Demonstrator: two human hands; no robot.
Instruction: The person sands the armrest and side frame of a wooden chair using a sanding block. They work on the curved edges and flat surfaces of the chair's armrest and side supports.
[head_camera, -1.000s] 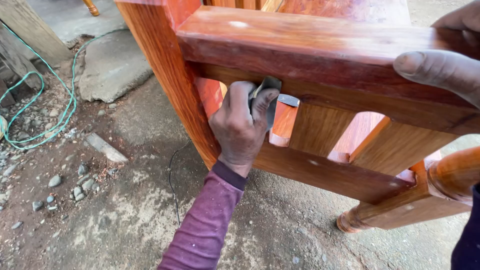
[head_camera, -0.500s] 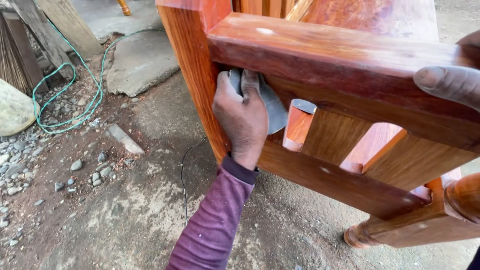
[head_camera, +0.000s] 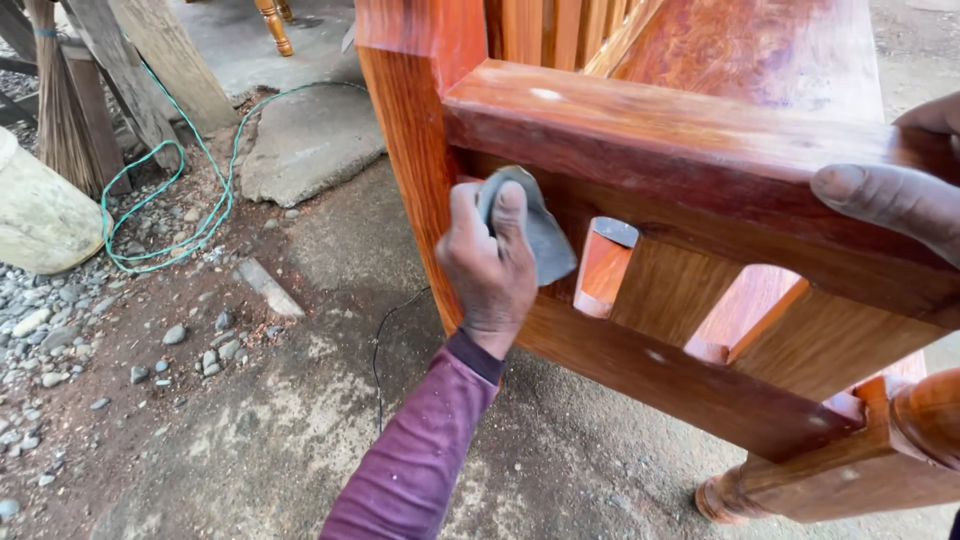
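Note:
My left hand (head_camera: 487, 270), in a purple sleeve, presses a folded grey sheet of sandpaper (head_camera: 548, 245) against the underside of the top rail (head_camera: 680, 130) of a reddish varnished wooden furniture frame, close to its corner post (head_camera: 415, 150). At the right edge, my right hand (head_camera: 890, 195) grips the same rail, thumb on the front face. Below the rail is a short slat (head_camera: 600, 270) with openings on both sides of it.
A lower rail (head_camera: 680, 385) and a turned leg (head_camera: 930, 415) lie at the lower right. On the dirt and concrete ground are a green cord (head_camera: 170, 230), a flat stone slab (head_camera: 305, 145), gravel, leaning planks (head_camera: 150, 70), a broom (head_camera: 60, 120) and a pale rounded object (head_camera: 35, 220).
My left hand has slid the sandpaper leftward under the top rail, from beside the slat to the corner post. My right hand has kept its grip on the rail.

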